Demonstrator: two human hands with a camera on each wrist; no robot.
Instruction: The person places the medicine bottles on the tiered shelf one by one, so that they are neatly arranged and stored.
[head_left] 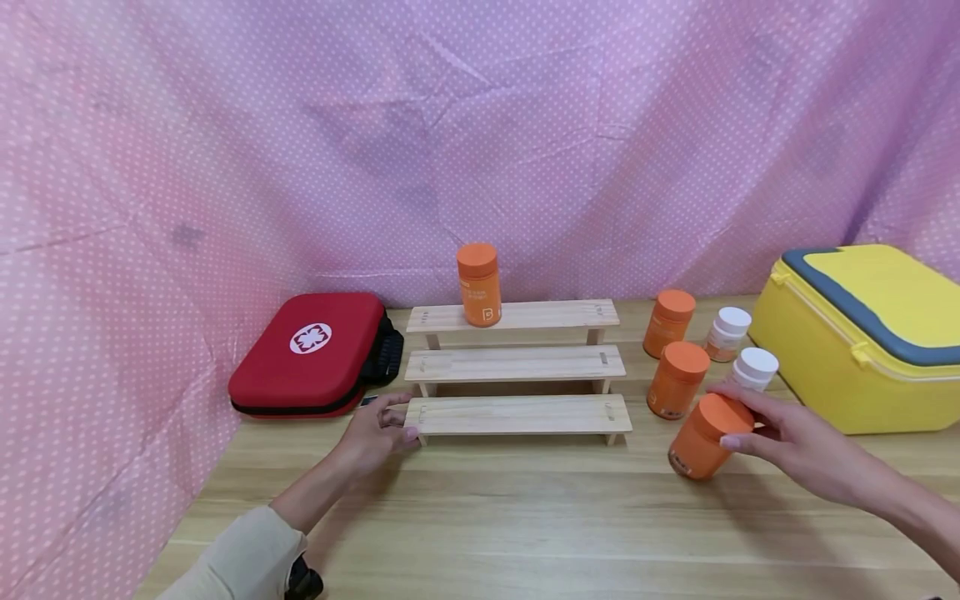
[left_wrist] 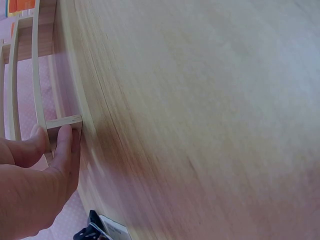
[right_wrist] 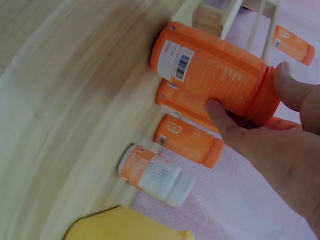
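A three-tier wooden rack [head_left: 517, 414] stands mid-table. My left hand [head_left: 367, 437] is at the left end of its lowest tier; in the left wrist view, thumb and fingers pinch the end by its short leg [left_wrist: 65, 121]. At the right, my right hand [head_left: 813, 454] grips an orange pill bottle [head_left: 699, 446] round its lid and upper side. This bottle leans slightly; its barcode label [right_wrist: 175, 61] shows in the right wrist view. Behind it stand two more orange bottles, the nearer [head_left: 677, 385] and the farther [head_left: 669, 321]. Another orange bottle [head_left: 480, 287] stands on the top tier.
Two white-capped bottles, one farther [head_left: 726, 333] and one nearer [head_left: 753, 367] partly hidden by my right hand, stand beside a yellow box [head_left: 825, 367]. Left of the rack lies a red first-aid case [head_left: 315, 375]. A pink dotted cloth [head_left: 525, 150] hangs behind the table.
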